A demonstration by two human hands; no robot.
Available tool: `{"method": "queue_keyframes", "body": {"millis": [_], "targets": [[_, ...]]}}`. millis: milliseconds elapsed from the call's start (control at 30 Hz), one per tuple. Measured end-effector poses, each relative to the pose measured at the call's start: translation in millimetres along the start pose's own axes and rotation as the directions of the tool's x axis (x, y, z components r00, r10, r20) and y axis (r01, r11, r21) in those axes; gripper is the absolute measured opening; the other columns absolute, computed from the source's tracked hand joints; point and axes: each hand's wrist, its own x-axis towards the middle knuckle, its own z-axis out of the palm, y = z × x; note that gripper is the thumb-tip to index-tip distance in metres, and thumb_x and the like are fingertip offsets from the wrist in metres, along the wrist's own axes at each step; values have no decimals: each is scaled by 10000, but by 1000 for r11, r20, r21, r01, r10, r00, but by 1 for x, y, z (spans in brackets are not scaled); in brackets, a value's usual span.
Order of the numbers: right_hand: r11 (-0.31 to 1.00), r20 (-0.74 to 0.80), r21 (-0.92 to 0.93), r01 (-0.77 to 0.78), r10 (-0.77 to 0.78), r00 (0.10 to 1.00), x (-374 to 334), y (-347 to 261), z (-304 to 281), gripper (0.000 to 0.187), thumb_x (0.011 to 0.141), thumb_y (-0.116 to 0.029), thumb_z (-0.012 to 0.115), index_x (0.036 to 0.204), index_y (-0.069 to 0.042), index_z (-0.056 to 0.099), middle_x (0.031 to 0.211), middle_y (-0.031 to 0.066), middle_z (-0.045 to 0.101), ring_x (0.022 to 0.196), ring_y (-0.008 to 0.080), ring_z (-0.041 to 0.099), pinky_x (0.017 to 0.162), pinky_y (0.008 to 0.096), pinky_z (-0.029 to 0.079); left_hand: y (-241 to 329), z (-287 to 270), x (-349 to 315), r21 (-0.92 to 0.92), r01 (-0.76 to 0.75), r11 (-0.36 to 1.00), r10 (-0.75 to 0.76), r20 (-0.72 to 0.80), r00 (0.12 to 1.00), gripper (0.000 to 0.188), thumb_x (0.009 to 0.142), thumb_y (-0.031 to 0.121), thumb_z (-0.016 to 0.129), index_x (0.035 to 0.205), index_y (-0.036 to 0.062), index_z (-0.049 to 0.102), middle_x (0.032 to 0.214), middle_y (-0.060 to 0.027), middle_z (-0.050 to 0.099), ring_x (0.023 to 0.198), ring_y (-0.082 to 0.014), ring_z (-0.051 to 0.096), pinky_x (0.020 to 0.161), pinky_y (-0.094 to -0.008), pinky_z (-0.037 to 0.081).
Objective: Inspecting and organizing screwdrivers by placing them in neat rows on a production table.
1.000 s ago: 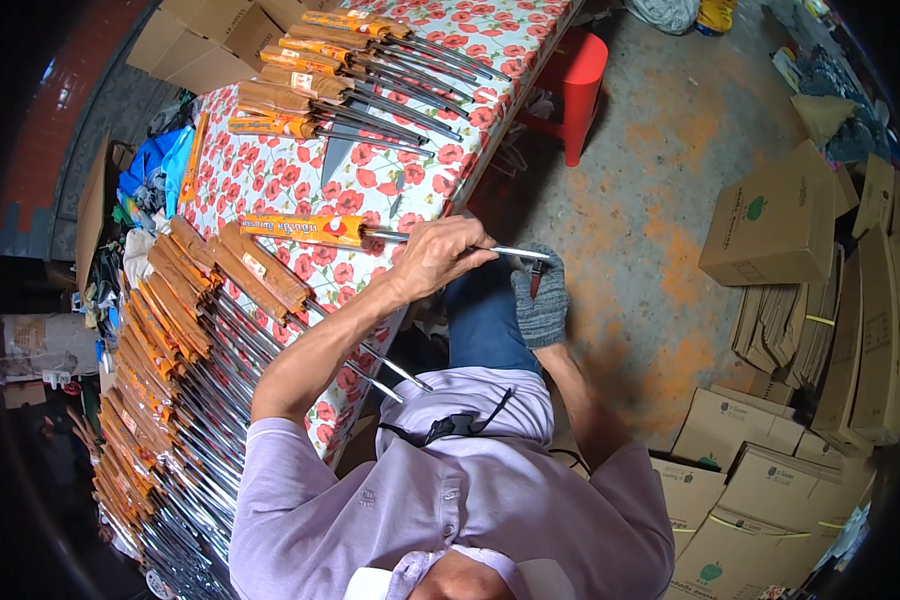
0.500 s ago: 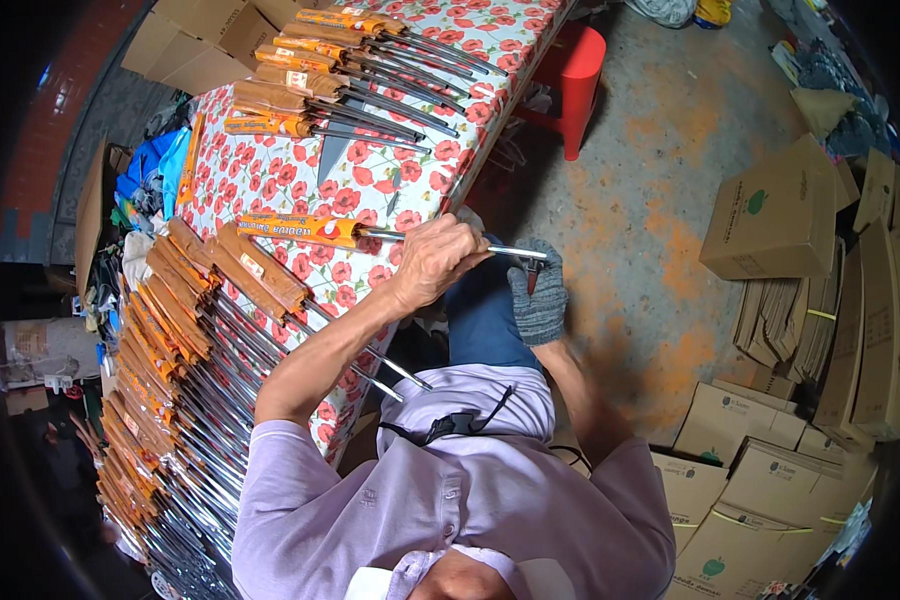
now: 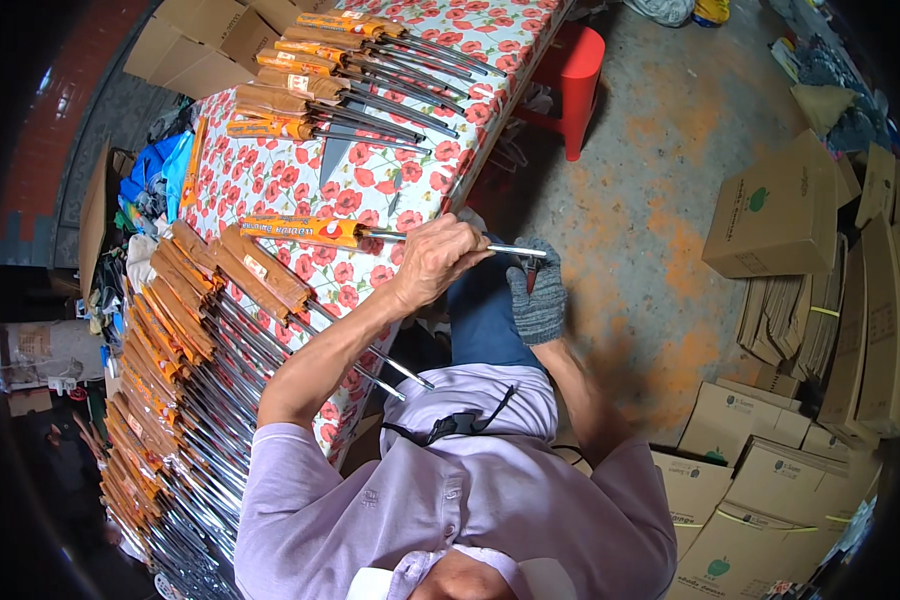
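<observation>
My bare left hand [image 3: 440, 262] is closed around the metal tube of a long tool [image 3: 390, 236]. The far end of that tool wears an orange printed sleeve [image 3: 305, 231] and rests over the flowered table. In a grey knitted glove, my right hand [image 3: 540, 305] is at the tube's free end, closed on a small tool with a dark red part [image 3: 532, 272]. The glove and the tube's tip hide most of this small tool. Left of my forearm lie several more metal tubes with orange and brown sleeves [image 3: 260, 270], two of them reaching toward my waist.
Several sleeved tubes [image 3: 370, 85] lie at the table's far end. A grey flat blade-like piece [image 3: 334, 155] is on the flowered cloth [image 3: 410, 185]. Beyond the table edge stands a red plastic stool [image 3: 573, 85]. Cardboard boxes [image 3: 770, 215] and flattened cartons [image 3: 760, 480] are stacked at right.
The dark red part of the small tool has turned slightly and sits closer to the glove. My left hand keeps its grip on the tube in nearly the same place.
</observation>
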Motion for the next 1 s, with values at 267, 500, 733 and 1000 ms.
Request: {"method": "queue_keyframes", "body": {"millis": [267, 500, 733, 1000], "targets": [[999, 16, -43, -28, 28, 999, -2, 18, -5, 504, 905, -150, 755, 1287, 10, 468, 1067, 142, 694, 987, 251, 681, 925, 345, 514, 3, 3, 2, -43, -7, 999, 4, -67, 998, 225, 749, 74, 823, 823, 42, 613, 762, -58, 639, 679, -240, 591, 595, -355, 471], [982, -71, -186, 34, -48, 996, 0, 29, -4, 482, 867, -253, 806, 1187, -7, 542, 901, 138, 666, 843, 286, 668, 789, 377, 532, 4, 2, 1, -37, -1, 999, 1, -11, 1000, 232, 767, 54, 839, 826, 28, 616, 863, -73, 722, 749, -225, 672, 639, -334, 520], [978, -76, -206, 31, -48, 996, -2, 20, 2, 467, 878, -250, 793, 1196, -9, 550, 973, 156, 662, 877, 307, 660, 818, 389, 530, 11, -14, 5, -28, 18, 999, -17, 42, 999, 172, 848, 120, 785, 924, 44, 651, 836, -91, 684, 758, -251, 676, 647, -354, 519], [986, -103, -64, 152, -158, 982, -29, 41, -1, 407, 932, -215, 732, 1229, 23, 588, 1155, 177, 648, 1043, 301, 650, 982, 388, 489, 13, -33, -36, 29, 78, 997, -83, 234, 969, 182, 918, 238, 722, 996, 81, 675, 821, -83, 623, 755, -272, 644, 670, -400, 507]]}}
